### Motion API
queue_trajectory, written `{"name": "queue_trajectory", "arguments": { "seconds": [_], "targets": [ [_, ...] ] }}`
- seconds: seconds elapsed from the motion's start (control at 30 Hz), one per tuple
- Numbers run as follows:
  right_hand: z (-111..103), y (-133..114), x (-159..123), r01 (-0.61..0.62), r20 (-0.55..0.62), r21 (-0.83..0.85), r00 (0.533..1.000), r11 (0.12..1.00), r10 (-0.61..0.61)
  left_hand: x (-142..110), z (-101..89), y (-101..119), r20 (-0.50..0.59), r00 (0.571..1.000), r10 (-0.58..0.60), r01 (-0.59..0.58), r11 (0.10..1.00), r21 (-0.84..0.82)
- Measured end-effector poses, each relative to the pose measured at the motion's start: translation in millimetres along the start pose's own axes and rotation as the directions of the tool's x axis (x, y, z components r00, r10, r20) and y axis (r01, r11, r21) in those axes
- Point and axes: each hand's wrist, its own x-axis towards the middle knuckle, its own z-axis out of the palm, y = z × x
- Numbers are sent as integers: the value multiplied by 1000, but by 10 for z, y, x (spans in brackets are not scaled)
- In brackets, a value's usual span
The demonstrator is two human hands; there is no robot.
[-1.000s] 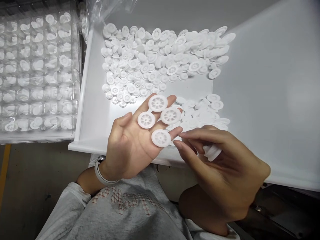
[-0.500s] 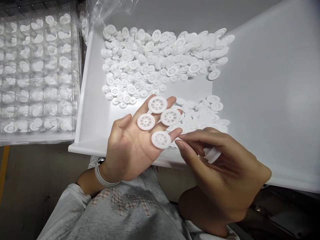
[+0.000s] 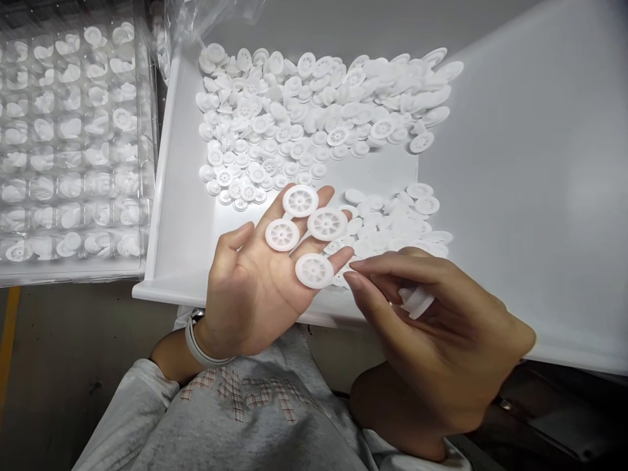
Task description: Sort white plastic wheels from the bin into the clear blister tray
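Observation:
My left hand (image 3: 255, 291) is palm up and supports several white spoked plastic wheels on its stretched, spread fingers. One wheel (image 3: 300, 201) lies toward the fingertips, two others (image 3: 282, 235) (image 3: 328, 224) sit close by, and another (image 3: 314, 271) rests near the little finger. To the right, my right hand (image 3: 436, 327) is closed, with a white plastic wheel (image 3: 417, 301) seen edge-on, tucked inside its curled fingers. Its thumb and index fingertips are close together beside the left little finger; I cannot make out anything between them.
A large heap of white wheels (image 3: 314, 118) lies in a white tray (image 3: 181, 278), with a smaller pile (image 3: 392, 226) behind my right hand. At left stands a clear compartment tray (image 3: 73, 269) filled with white parts. A plastic bag (image 3: 216, 13) hangs over the back left corner.
My left hand and its wheels have shifted slightly left. My right hand keeps nearly the same pose, with the wheel still inside its fingers.

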Motion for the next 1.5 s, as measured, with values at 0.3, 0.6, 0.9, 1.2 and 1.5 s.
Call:
{"name": "queue_trajectory", "arguments": {
  "seconds": [0.3, 0.6, 0.9, 1.2, 1.5],
  "targets": [
    [-10, 3, -4, 8, 12, 5, 1000, 1000, -8, -2, 13, -5, -29, 999, 17, -17, 1000, 11],
    [11, -1, -1, 1, 28, -17, 1000, 1000, -1, 19, 13, -7, -41, 999, 24, -25, 1000, -6],
    [-9, -20, -39, -18, 30, -58, 999, 998, 20, 25, 10, -15, -62, 997, 37, -39, 999, -35],
    [3, -15, -24, -3, 47, -72, 999, 997, 7, 38, 0, -18, -48, 997, 58, -59, 998, -26],
    [-3, -20, -41, 18, 56, -76, 998, 997, -14, 40, -3, -10, -53, 996, 67, -68, 997, -24]
  ]
}}
